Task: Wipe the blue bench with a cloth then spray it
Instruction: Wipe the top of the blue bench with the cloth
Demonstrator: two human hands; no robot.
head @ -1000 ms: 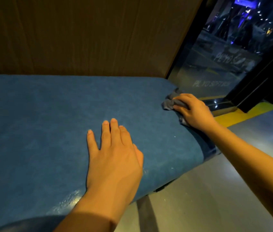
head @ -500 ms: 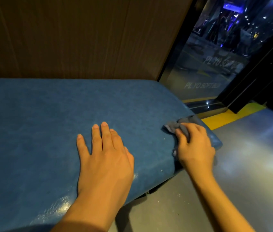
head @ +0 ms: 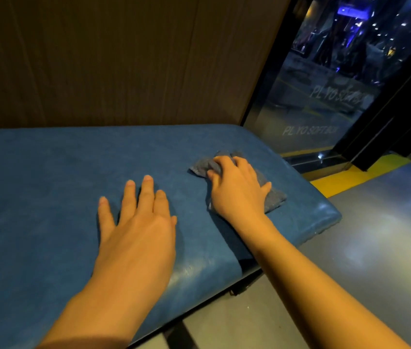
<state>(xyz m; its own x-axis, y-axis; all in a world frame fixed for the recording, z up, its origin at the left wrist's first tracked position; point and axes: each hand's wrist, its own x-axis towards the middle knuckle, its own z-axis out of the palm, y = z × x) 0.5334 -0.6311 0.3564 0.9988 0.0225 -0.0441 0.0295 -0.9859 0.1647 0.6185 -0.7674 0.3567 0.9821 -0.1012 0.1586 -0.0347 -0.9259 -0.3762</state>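
Fingers [head: 220, 163] of the right hand [head: 237, 192] curl over and clamp the grey cloth [head: 273, 197], pressing it onto the blue bench [head: 48, 172] near its right end. Left hand [head: 136, 222] lies flat mid-bench, fingers straight and apart, probably for bracing.

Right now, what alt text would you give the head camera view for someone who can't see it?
A person's right hand grips a bunched grey cloth on a blue padded bench near its right end, while the left hand lies flat on the bench beside it. A wood-panelled wall stands behind.
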